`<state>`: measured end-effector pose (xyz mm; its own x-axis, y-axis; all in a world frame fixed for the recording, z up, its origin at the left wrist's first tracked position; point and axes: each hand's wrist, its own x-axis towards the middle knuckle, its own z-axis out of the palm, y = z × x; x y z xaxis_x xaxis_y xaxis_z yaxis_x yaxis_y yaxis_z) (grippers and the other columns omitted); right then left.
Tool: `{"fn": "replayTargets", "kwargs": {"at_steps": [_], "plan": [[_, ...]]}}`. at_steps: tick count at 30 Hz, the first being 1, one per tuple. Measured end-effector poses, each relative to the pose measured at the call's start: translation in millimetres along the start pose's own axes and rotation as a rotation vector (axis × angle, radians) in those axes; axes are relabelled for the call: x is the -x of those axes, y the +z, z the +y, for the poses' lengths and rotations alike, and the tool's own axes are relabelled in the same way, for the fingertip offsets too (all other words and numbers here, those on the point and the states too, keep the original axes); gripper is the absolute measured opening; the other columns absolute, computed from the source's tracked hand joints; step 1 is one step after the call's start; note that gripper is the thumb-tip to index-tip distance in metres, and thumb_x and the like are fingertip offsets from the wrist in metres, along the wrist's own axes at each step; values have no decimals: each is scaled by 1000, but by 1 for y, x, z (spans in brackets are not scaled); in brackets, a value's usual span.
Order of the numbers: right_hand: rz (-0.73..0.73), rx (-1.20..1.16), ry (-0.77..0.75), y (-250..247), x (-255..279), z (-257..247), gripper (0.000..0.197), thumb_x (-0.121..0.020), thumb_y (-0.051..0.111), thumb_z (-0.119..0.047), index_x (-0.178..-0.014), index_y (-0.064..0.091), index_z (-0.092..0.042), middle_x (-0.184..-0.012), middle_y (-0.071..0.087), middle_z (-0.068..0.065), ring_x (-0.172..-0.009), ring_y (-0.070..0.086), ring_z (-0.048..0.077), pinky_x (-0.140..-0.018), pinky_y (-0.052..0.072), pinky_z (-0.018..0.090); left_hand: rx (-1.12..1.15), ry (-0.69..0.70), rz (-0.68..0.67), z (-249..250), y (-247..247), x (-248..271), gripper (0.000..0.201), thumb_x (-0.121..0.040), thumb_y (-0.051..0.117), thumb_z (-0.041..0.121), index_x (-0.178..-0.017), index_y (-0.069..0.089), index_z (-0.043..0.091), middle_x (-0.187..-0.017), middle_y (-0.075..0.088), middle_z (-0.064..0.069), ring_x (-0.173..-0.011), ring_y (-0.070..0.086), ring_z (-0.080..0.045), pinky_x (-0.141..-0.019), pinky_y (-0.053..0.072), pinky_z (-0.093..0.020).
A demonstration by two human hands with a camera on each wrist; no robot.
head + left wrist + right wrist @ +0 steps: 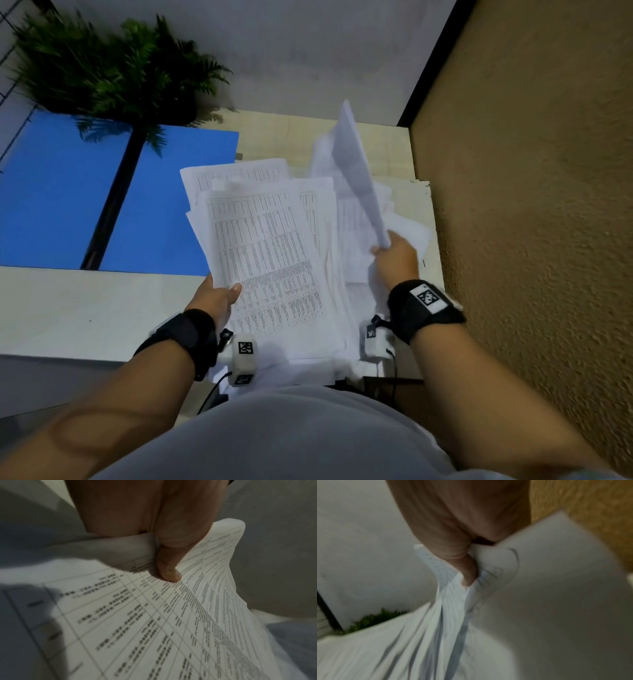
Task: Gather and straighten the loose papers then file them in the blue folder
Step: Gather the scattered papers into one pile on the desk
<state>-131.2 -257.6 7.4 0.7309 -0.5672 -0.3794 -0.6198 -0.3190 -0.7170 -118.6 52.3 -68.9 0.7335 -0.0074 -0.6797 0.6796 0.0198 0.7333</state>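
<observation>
Head view: left hand [217, 296] pinches the printed papers [270, 253], thumb on top, at 6 o'clock. Right hand [397, 258] grips a raised bundle of sheets [356, 174] at 3. Blue folder [51, 192] lies open on the worktop [68, 308] at 9, a plant [113, 72] at 11.
Left wrist: thumb [169, 573] presses the tabled sheet.
Right wrist: blurred; thumb [467, 569] clamps the sheets.

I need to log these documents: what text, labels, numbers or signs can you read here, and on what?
Nothing is legible.
Printed tables on the papers in the left hand: too small and blurred, also in the left wrist view.
Sheets in the right hand: blurred.
Wrist-band marker: square code pattern, no words.
Blue folder: no text visible.
</observation>
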Motion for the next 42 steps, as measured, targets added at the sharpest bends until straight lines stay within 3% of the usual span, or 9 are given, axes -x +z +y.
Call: {"fn": "replayTargets", "kwargs": {"at_steps": [3,7,12,15,19,25,32,35,42], "plan": [[235,-192,-167,-48,12,-40,35,-99,46,-6,-131,55,-15,-101,57,-3,-85,56,12,-60,41,3,44,-4,-9,0,3,1,55,-95,54,-4,-146,43,14,-138,59,-11,-126,54,-31,-111,37,-49],[345,-365,-397,-87,23,-77,48,-94,58,-10,-140,44,-19,-113,57,-8,-110,56,9,-95,46,25,-21,2,10,5,16,5,65,-88,71,10,-146,39,11,-140,55,-2,-129,50,-23,-116,31,-43],[87,-313,-265,-51,31,-55,60,-97,54,-7,-149,29,-21,-132,54,-2,-118,53,16,-97,47,29,-103,56,6,9,26,9,44,-95,64,23,-136,50,19,-136,60,-4,-129,55,-31,-109,42,-46],[-44,-227,-110,-7,41,-20,36,-95,44,0,-128,46,-14,-96,58,0,-90,56,21,-61,45,21,-165,21,45,15,27,12,79,-95,48,58,-156,23,13,-153,39,-1,-147,33,-27,-117,28,-44],[-146,-166,59,27,47,20,20,-87,45,-1,-98,59,-10,-89,64,10,-81,63,30,-61,55,32,-179,8,25,20,25,5,105,-75,34,88,-153,32,18,-156,40,-1,-142,40,-24,-118,29,-43],[-254,10,81,14,30,27,7,-96,57,-12,-93,62,-8,-95,63,7,-93,61,27,-82,49,31,-247,57,90,6,25,3,41,-99,55,22,-139,46,14,-131,59,-4,-111,57,-25,-97,44,-35],[-452,419,-66,11,30,23,6,-93,60,-13,-92,58,-7,-89,56,5,-81,55,22,-66,43,24,-110,8,15,6,28,0,85,-75,76,61,-142,41,23,-138,54,12,-126,54,-15,-106,40,-36],[-531,343,-116,26,39,24,8,-93,62,-13,-97,55,-12,-95,56,2,-88,55,20,-67,42,23,-223,50,48,0,29,-8,55,-82,79,22,-129,51,21,-128,65,-2,-118,62,-27,-101,48,-44],[307,50,294,-2,3,51,82,-74,82,-30,-141,38,-13,-142,42,12,-129,43,32,-106,41,49,-288,11,109,-8,14,-19,56,-91,65,8,-143,44,13,-131,61,-10,-120,57,-33,-105,44,-44]]}}
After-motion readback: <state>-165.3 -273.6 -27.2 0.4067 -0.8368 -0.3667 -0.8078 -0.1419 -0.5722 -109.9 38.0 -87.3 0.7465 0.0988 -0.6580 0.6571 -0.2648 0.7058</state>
